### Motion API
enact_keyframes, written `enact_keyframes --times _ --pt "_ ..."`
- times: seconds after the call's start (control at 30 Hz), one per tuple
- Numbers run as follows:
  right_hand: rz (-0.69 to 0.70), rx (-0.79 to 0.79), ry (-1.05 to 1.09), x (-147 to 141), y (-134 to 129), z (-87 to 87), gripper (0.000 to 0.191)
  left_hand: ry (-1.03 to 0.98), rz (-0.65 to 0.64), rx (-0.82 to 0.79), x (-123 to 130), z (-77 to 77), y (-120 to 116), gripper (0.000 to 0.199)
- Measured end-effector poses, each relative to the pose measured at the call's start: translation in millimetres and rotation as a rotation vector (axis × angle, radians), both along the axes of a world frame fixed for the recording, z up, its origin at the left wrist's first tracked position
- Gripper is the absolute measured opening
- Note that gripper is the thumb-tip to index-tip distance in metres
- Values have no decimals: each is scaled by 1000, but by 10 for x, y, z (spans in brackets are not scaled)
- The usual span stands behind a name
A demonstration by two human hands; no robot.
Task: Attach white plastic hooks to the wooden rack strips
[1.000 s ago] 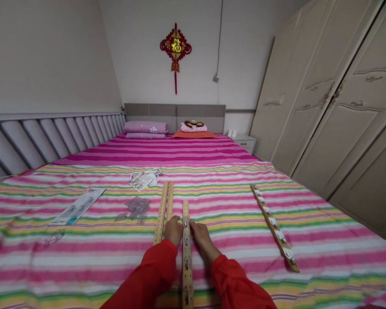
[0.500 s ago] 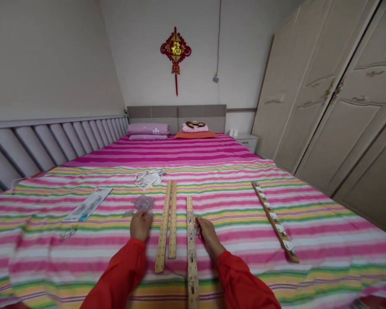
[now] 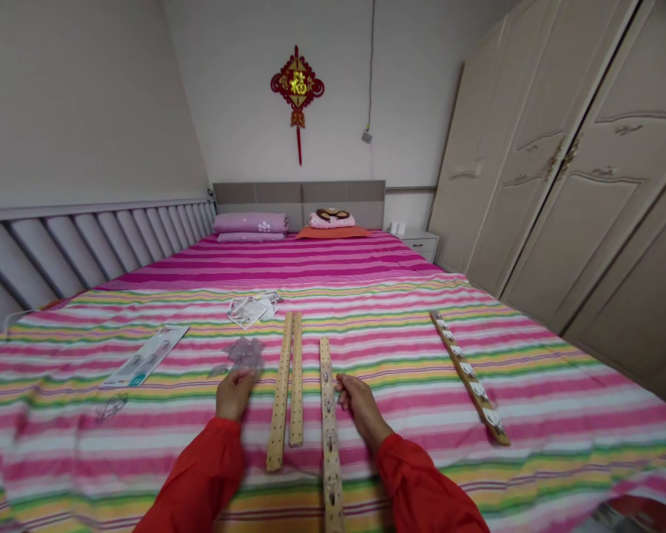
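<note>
My left hand (image 3: pixel 234 395) is closed, fingertips at the near edge of a crumpled clear plastic bag (image 3: pixel 245 352); what they pinch is too small to make out. My right hand (image 3: pixel 362 407) is half curled, thumb and forefinger together, just right of a pale wooden strip (image 3: pixel 325 352) with holes. Several small metal pieces (image 3: pixel 328 406) sit along that strip. Whether the right fingertips hold anything is unclear. Two more drilled strips, a longer one (image 3: pixel 279 403) and a shorter one (image 3: pixel 296 392), lie side by side between my hands.
A strip with several white discs (image 3: pixel 466 368) lies at right. Clear packets (image 3: pixel 249 309) lie beyond the bag, and a flat package (image 3: pixel 147 357) and a thin clear loop (image 3: pixel 112 406) at left. All rest on a striped bedspread (image 3: pixel 388 333); a rail (image 3: pixel 89 222) runs along the left.
My left hand has shifted slightly left and nearer to me, at the bag's near edge. The right hand has barely moved. The whole view has slid a little.
</note>
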State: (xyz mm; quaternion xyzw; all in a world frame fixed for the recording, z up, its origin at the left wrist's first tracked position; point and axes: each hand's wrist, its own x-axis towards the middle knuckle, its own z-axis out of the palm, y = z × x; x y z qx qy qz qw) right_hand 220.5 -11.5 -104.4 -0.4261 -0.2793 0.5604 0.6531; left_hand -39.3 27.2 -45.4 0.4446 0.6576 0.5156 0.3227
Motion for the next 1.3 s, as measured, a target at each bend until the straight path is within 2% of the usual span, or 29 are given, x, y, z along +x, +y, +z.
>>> enact_keyframes --times 0.2,0.33,0.5,0.6,0.77,0.97,1.13,1.3 --pt "20 4 58 33 -40 53 37 -621 -151 -170 251 288 -320 7" --pt "15 -24 -10 -10 -126 179 36 -807 -245 -262 438 419 -497 8" --pt "51 58 -84 -128 -272 427 33 -812 -317 -300 669 445 -636 5" --pt "82 83 -84 -182 -345 540 34 -815 -364 -262 802 428 -692 13" --pt "119 82 -12 -222 -452 633 37 -724 -372 -84 960 391 -778 32" --pt "186 56 41 -226 -516 684 35 -642 -396 -49 1043 328 -847 38" --pt "68 78 -91 -210 -507 656 33 -511 -408 -5 1031 219 -824 34" --pt "-82 171 -360 -260 -564 661 29 -399 -392 20 1035 246 -797 39"
